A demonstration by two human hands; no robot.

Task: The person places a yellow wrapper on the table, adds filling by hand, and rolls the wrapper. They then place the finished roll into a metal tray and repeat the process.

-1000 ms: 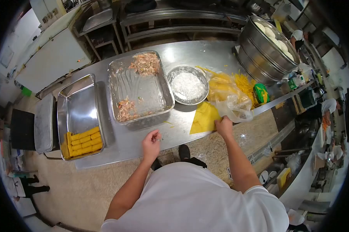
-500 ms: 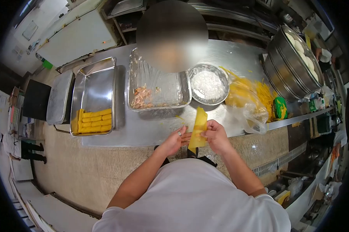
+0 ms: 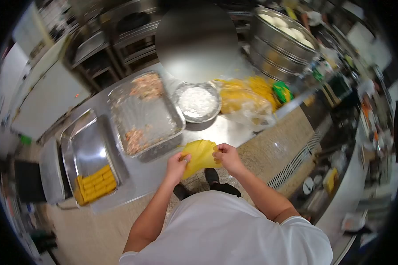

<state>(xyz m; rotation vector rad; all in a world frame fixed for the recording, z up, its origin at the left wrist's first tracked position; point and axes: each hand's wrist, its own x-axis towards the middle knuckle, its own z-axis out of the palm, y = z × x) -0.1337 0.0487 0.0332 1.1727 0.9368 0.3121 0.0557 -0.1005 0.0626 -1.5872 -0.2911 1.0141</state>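
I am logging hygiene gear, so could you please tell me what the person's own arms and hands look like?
Both hands are bare: no gloves on the left hand or the right hand. The forearms are uncovered, with no watch or band in view. The short white sleeves of a white shirt end above the elbows. A glint on a left finger may be a ring.

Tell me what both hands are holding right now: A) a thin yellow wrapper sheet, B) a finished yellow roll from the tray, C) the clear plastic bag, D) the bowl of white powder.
A: the left hand and right hand each pinch an edge of the yellow wrapper sheet, held at the front edge of the steel counter.
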